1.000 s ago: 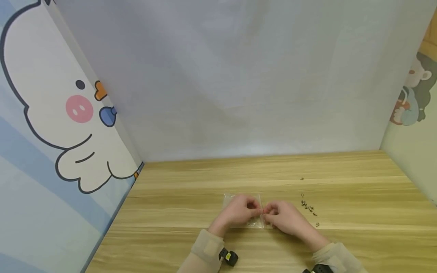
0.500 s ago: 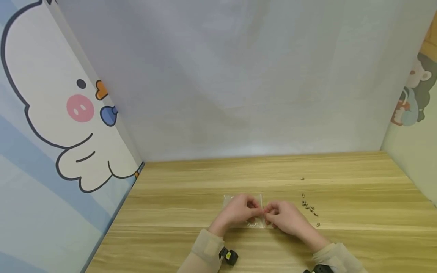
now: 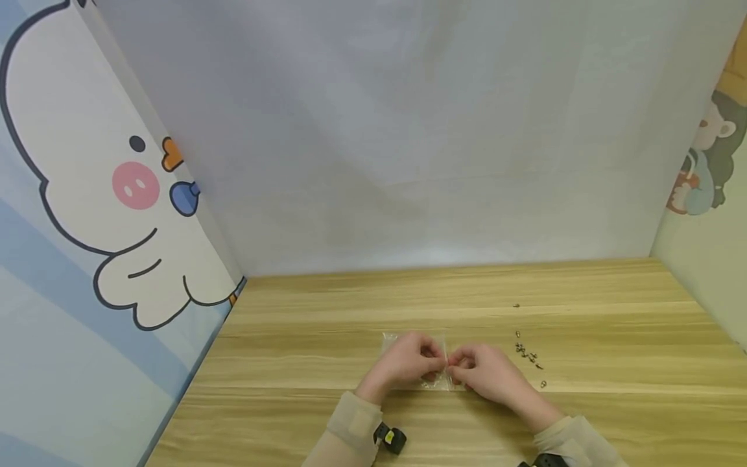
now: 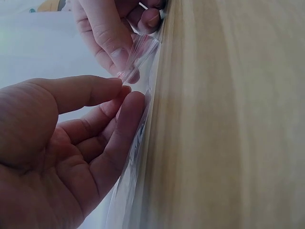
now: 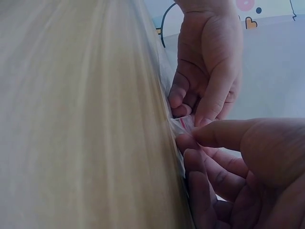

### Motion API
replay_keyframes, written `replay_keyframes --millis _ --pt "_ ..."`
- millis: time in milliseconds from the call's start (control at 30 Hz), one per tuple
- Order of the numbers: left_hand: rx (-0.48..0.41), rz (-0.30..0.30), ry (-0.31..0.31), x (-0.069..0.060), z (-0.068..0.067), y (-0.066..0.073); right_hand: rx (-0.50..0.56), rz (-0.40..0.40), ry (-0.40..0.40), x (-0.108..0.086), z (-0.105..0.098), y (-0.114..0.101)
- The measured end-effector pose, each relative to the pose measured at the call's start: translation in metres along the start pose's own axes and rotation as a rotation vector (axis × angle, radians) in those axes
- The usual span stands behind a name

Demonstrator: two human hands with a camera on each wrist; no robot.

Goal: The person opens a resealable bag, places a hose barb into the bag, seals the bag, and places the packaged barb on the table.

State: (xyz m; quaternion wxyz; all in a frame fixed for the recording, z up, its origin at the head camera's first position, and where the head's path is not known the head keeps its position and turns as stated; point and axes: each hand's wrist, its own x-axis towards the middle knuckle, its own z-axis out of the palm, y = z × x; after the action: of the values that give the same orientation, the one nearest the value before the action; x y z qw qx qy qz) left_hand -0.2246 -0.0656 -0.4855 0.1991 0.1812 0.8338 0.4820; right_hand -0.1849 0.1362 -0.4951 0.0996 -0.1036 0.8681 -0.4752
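Left hand (image 3: pixel 408 360) and right hand (image 3: pixel 486 374): fingers closed, pinching the clear zip-lock bag (image 3: pixel 436 382) by its red-lined edge (image 5: pixel 184 123); fingertips near-touching. Gentle, even force there should suit thin film.

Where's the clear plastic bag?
Head view: the bag lies lower middle on the wooden table, partly hidden by the left hand, its right edge at the right hand.

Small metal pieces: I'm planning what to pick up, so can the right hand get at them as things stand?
Probably yes, once freed: the right hand is near the small metal pieces with nothing visible between, but its fingers are pinching the plastic bag.
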Motion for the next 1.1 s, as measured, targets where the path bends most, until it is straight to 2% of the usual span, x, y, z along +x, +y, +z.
replay_keyframes --millis 300,667,1100 --pt "0.028 0.004 -0.001 0.0009 0.0004 -0.001 -0.033 0.003 0.013 -0.0001 0.0008 -0.0004" --pt "0.04 0.029 -0.023 0.0001 -0.0001 -0.003 -0.043 -0.016 0.01 -0.0002 0.0016 0.0012" --pt "0.052 0.034 -0.06 0.0001 -0.0008 -0.0021 -0.063 0.005 0.017 0.0004 0.0017 0.0005"
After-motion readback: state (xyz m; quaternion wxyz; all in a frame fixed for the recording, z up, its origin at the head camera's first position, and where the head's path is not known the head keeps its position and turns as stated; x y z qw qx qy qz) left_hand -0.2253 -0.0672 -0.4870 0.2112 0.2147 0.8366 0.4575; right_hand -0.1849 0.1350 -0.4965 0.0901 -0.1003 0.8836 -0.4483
